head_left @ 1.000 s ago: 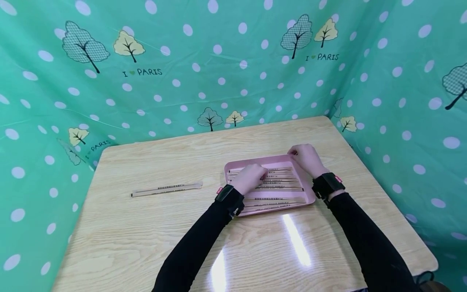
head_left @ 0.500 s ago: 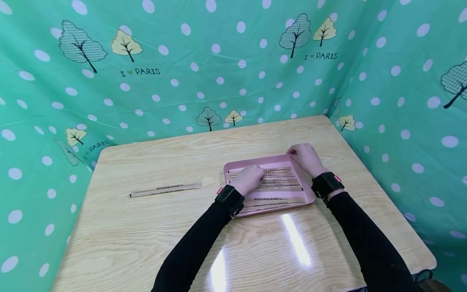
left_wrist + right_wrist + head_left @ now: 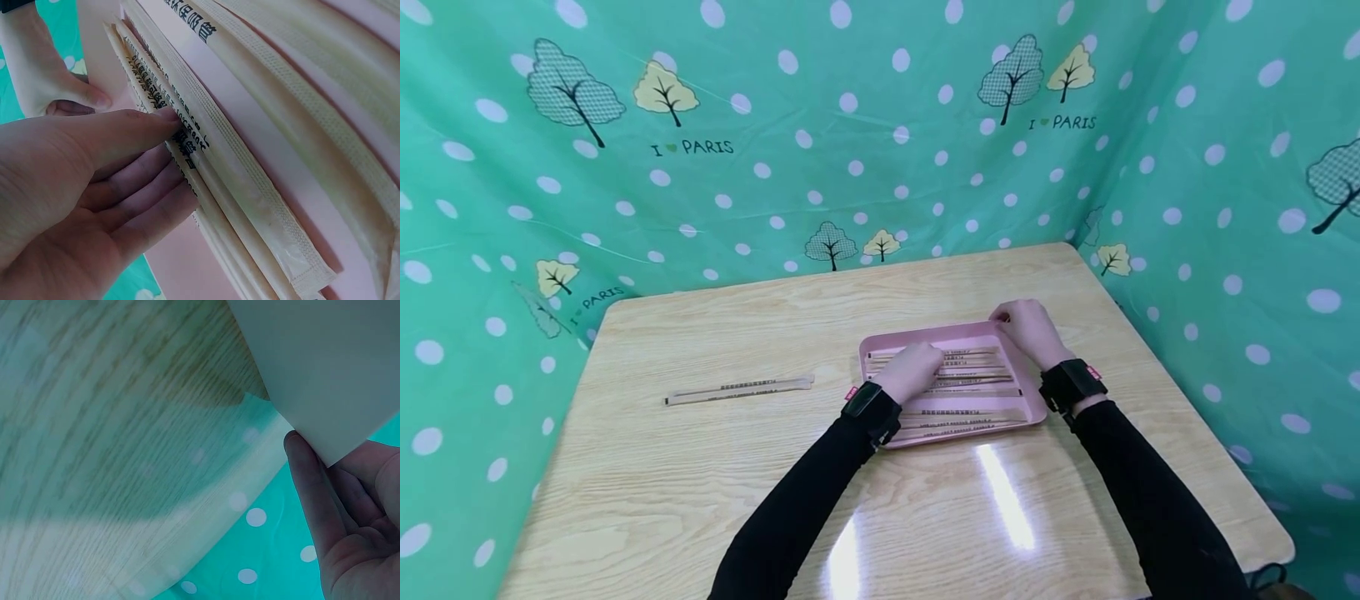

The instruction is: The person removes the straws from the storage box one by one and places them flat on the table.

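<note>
A shallow pink tray [image 3: 955,402] holds several paper-wrapped straws [image 3: 970,414] lying lengthwise, dark print on their wrappers. My left hand [image 3: 912,370] reaches into the tray from above. In the left wrist view its thumb lies against a wrapped straw [image 3: 206,169] with the fingers curled on the other side, pinching it among its neighbours; how many straws are between them I cannot tell. My right hand [image 3: 1030,329] holds the tray's far right corner. From the right wrist view, the thumb and fingers [image 3: 306,481] close over the tray wall [image 3: 331,375].
One wrapped straw, or two side by side, lies on the wooden table [image 3: 647,475] left of the tray, its printed wrapper [image 3: 741,389] clearly visible. A green polka-dot curtain [image 3: 820,150] hangs behind and at both sides of the table.
Both hands stay almost where they were, the left in the tray and the right at its corner. Only a slight shift of the head view shows.
</note>
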Action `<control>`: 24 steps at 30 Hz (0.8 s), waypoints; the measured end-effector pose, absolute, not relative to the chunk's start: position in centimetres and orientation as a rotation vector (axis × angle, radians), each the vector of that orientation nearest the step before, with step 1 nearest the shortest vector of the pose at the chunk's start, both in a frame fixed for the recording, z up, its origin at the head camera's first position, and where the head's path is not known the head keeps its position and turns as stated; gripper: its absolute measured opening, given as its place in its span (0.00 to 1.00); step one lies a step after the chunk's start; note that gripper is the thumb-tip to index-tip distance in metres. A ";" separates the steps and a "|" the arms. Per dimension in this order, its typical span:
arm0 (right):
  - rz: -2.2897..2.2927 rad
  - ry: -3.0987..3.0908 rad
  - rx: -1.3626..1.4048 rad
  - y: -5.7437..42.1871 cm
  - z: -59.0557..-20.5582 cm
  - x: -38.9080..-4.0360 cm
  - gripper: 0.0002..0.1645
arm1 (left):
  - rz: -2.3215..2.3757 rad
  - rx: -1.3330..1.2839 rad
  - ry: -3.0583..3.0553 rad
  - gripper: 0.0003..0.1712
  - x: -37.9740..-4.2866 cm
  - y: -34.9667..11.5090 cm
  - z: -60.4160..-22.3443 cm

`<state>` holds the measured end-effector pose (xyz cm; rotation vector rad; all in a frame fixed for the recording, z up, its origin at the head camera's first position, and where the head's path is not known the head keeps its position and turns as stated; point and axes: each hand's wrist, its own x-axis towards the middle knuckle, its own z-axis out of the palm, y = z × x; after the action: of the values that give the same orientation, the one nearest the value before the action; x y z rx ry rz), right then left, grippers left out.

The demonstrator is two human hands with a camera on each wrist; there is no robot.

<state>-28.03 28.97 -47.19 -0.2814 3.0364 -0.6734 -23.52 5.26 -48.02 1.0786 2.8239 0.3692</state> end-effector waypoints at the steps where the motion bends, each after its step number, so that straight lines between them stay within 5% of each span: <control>1: -0.671 3.039 -0.281 29.0 -47.2 -28.0 0.12 | 0.373 1.086 2.828 0.11 -23.5 5.2 -48.1; 24: -0.642 3.078 -0.331 29.0 -47.5 -27.8 0.10 | 0.303 1.145 2.853 0.15 -22.8 5.1 -46.0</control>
<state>-27.82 29.00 -47.49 -0.3305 3.0778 -0.6421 -22.77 5.05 -46.03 1.1446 2.8526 0.3033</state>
